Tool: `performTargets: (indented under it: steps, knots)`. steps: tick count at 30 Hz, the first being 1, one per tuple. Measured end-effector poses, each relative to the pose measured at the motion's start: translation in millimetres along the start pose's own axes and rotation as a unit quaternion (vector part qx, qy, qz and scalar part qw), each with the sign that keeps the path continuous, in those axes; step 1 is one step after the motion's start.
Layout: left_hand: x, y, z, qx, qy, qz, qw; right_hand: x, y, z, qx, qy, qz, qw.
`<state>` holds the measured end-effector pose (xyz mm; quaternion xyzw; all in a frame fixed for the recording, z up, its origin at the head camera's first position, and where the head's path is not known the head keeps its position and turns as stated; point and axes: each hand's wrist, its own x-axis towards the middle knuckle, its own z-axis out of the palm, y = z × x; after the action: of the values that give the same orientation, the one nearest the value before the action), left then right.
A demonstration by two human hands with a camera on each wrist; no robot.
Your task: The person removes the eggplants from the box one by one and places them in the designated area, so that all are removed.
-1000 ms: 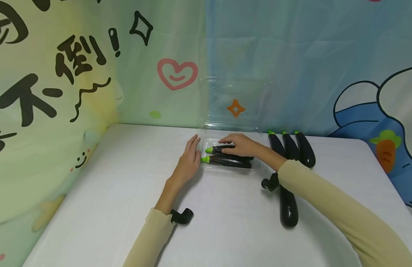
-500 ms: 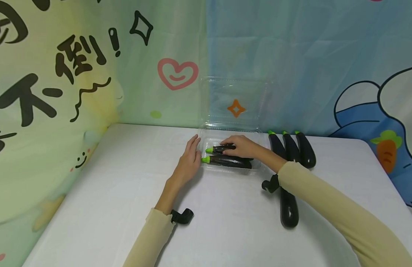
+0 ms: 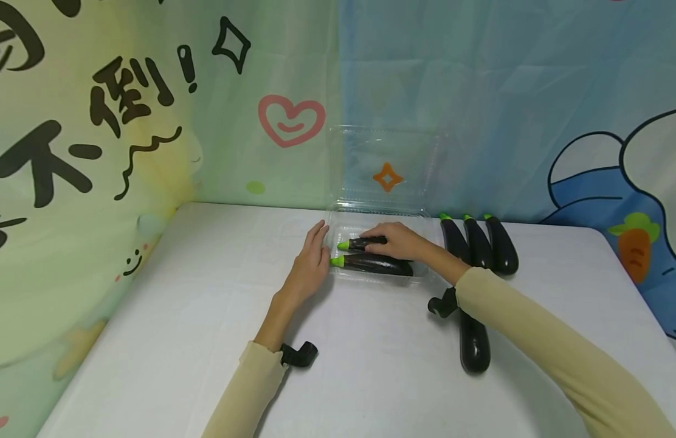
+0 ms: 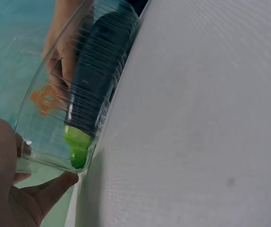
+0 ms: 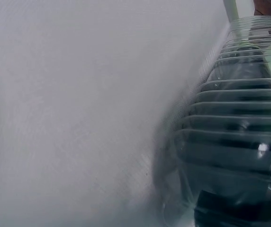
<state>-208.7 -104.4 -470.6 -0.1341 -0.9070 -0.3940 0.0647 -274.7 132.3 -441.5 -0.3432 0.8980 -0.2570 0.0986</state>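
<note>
A clear plastic box, lid raised behind it, holds two eggplants. The front eggplant lies lengthwise, its green stem to the left; the left wrist view shows this eggplant through the ribbed wall. My right hand reaches in from the right and grips the rear eggplant, covering much of it. My left hand rests against the box's left end with fingers extended; in the left wrist view the thumb of this hand touches the box's corner. The right wrist view mostly shows the box's side.
Three eggplants lie side by side at the back right, stems toward the backdrop. Another eggplant lies nearer, partly under my right sleeve. The transparent lid stands against the printed backdrop, behind the white table.
</note>
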Motion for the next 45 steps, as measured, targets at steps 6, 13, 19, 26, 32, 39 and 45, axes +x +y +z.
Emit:
performTargets:
  steps: [6,13,19,26,32,39,45]
  knots:
    - [0.9,-0.1,0.4,-0.002,0.001,-0.003,1.0,-5.7,-2.4,-7.0,-0.025,0.024,0.017,0.9992]
    - [1.3,-0.1,1.0,-0.003,0.002,0.0,1.0,-18.3,-8.4,-21.4,-0.023,0.051,0.023,0.9982]
    - [1.7,-0.7,1.6,-0.006,0.003,0.004,1.0,-30.8,-13.8,-30.5,-0.026,0.065,0.008,0.9975]
    - [0.9,0.0,0.5,-0.004,0.004,0.002,1.0,-43.3,-19.8,-38.4,-0.01,0.057,0.002,0.9983]
    - [0.4,-0.1,-0.2,-0.005,0.004,0.001,1.0,-52.1,-19.9,-38.2,-0.001,0.059,0.024,0.998]
    - [0.0,-0.1,0.3,-0.008,-0.001,-0.005,1.0,-64.1,-24.6,-40.1,0.007,0.07,0.061,0.9956]
    - [0.3,0.1,0.4,-0.004,0.001,-0.003,1.0,-76.6,-31.4,-43.1,0.014,0.075,0.113,0.9907]
